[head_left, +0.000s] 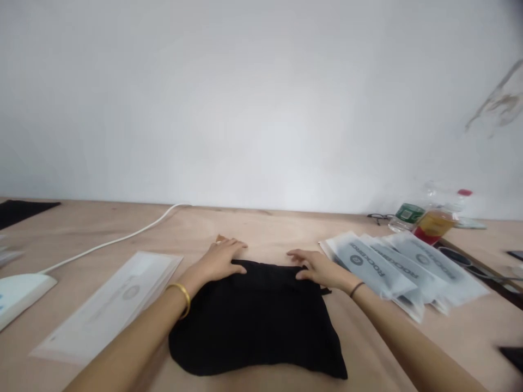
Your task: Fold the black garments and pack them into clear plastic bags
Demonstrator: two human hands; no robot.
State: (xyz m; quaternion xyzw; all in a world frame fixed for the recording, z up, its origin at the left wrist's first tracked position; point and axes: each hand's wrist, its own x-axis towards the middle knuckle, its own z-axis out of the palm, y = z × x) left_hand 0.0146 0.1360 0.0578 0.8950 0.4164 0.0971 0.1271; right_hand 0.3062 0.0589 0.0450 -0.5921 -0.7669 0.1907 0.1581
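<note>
A piece of black cloth [261,321] lies spread in front of me, its lower edge curved and its far edge fairly straight. At its far left corner rests my left hand [220,262], open, with the thumb on the fabric and the fingers reaching past the edge. A small brown scrap [221,238] shows just beyond those fingers. My right hand [315,268] is at the far right corner, also open, thumb and fingers apart. A short black strip [326,291] sticks out from the cloth beneath the right wrist.
Frosted plastic bags [116,302] lie on the wooden table [269,228] at left, beside a white power strip [24,294] with its cord [122,238]. Several filled printed bags [368,264] overlap at right. Behind them are bottles [437,220] and eyeglasses [379,218].
</note>
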